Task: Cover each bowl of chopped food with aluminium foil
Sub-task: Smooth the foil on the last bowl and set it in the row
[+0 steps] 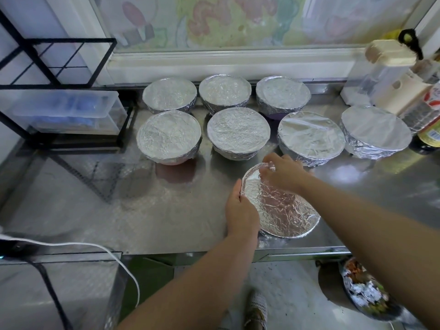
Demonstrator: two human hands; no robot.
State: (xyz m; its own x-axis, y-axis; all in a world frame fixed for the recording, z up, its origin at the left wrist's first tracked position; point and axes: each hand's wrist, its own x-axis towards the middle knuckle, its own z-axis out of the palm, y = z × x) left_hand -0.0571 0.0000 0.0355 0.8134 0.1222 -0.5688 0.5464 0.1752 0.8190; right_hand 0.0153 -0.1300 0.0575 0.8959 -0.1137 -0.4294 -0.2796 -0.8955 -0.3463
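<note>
Contents of every bowl were hidden under foil, so the food couldn't be checked. Bowl bodies were mostly wrapped too. Only a pinkish base showed under the front-left one and a purple one under the back-right.

The near bowl (pixel 281 231) sat on the steel counter (pixel 119 210) close to its front edge, tilted a bit toward the camera. Its foil (pixel 281 210) was crinkled and stretched over the top.

Left hand (pixel 240 210) gripped the bowl's left rim, thumb lying along the foil edge. Its other fingers were out of sight down the bowl's side.

Right hand (pixel 283 173) was at the far rim, fingers curled tight and pinching a fold of foil there. The fingertips were partly buried in the crumple, so exact contact was hard to make out.

Seven covered bowls (pixel 238 132) stood behind in two rows, well apart from both hands except the front-right-centre one, just beside the right hand.

Right edge: bottles (pixel 428 120), cut off and blurred. On the floor, a dish of foil scraps (pixel 364 291), half behind the right forearm. Black wire rack (pixel 47 63) at left, clear plastic box (pixel 69 110) under it.
</note>
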